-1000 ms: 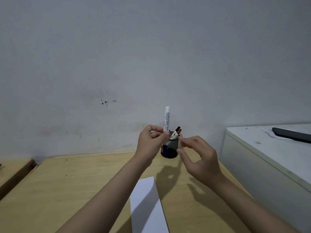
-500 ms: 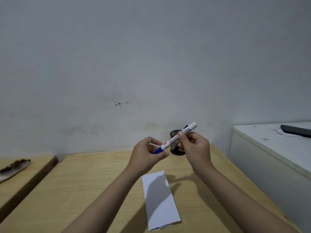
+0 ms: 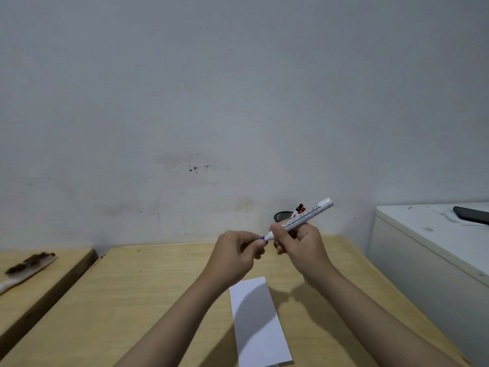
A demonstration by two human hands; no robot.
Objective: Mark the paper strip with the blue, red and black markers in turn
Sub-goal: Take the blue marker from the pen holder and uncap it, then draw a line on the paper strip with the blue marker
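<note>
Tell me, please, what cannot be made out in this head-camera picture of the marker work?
- Blue cap: hidden inside the left hand; only a blue speck shows.
- Pen holder: its body hidden behind the right hand.
- Paper strip: near end meets the bottom edge.
- Dark object: cut off by the right edge.

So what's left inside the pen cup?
Two marker ends, one black and one red, stick up from the cup. The right hand and blue marker cover the rest.
</note>
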